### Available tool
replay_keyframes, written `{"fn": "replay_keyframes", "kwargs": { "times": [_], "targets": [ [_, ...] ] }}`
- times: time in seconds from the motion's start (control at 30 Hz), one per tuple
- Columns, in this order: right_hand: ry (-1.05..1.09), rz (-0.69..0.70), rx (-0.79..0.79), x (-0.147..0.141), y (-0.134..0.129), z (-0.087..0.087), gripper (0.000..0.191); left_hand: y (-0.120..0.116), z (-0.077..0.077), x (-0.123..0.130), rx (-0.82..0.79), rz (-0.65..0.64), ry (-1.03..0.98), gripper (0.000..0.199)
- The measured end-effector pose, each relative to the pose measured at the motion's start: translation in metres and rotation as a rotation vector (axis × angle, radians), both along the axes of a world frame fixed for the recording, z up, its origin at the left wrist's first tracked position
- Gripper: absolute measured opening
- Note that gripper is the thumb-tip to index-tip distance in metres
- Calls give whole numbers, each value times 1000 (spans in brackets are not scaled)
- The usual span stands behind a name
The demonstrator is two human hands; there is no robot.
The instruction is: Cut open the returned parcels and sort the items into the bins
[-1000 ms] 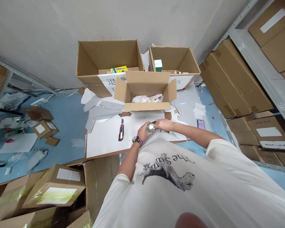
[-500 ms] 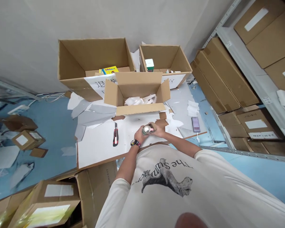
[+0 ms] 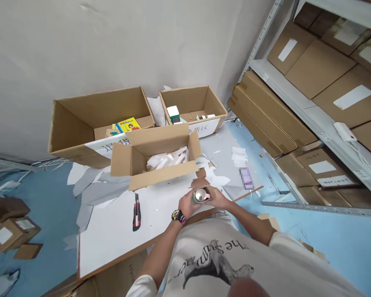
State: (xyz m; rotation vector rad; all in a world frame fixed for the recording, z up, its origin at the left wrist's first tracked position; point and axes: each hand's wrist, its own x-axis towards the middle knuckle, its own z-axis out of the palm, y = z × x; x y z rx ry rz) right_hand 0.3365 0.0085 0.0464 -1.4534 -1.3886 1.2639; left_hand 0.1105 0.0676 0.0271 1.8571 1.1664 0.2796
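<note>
Close to the table's front edge, I hold a small box (image 3: 208, 191) with its top open between both hands. Inside it shows a shiny silver, round-topped object (image 3: 200, 194) with a pink patch; its exact kind I cannot make out. My left hand (image 3: 187, 204), a watch on its wrist, wraps the box's left side. My right hand (image 3: 218, 197) grips the right side. A red and black utility knife (image 3: 136, 214) lies on the table to the left. Beyond my hands stands an open carton (image 3: 163, 175) with crumpled white packing (image 3: 168, 159) in it.
Two larger open cartons stand at the back: the left one (image 3: 71, 136) holds yellow packages (image 3: 128, 125), the right one (image 3: 198, 95) small white-green boxes (image 3: 173, 113). Torn paper (image 3: 102, 192) covers the table's left. A blurred purple item (image 3: 246, 178) lies right. Shelving (image 3: 309, 107) with cartons flanks the right.
My view has tilted up and shifted, so the table sits lower in the picture. Both hands still hold the small box, which appears to have turned slightly.
</note>
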Motion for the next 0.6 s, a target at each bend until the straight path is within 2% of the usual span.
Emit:
{"fn": "replay_keyframes", "kwargs": {
  "times": [0.1, 0.2, 0.27, 0.37, 0.43, 0.47, 0.53, 0.6],
  "targets": [
    [-88, -11, 56, 57, 2, 49, 71, 16, 38, 56, 65, -99, 29, 58],
    [-136, -3, 140, 117, 33, 110, 69, 55, 92, 117, 193, -95, -82, 53],
    [-143, 5, 227, 153, 70, 152, 71, 96, 132, 153, 307, -65, -183, 53],
    [-152, 10, 410, 192, 154, 199, 70, 178, 188, 194, 482, -26, -292, 55],
    [-163, 25, 536, 207, 226, 215, 67, 243, 213, 212, 569, 11, -351, 58],
    [-163, 15, 608, 210, 265, 218, 65, 277, 221, 219, 594, 23, -388, 61],
    [-170, -7, 698, 211, 345, 213, 57, 344, 224, 228, 611, 73, -428, 65],
    [-162, -53, 719, 205, 416, 198, 54, 403, 214, 234, 582, 172, -411, 67]
  ]
}}
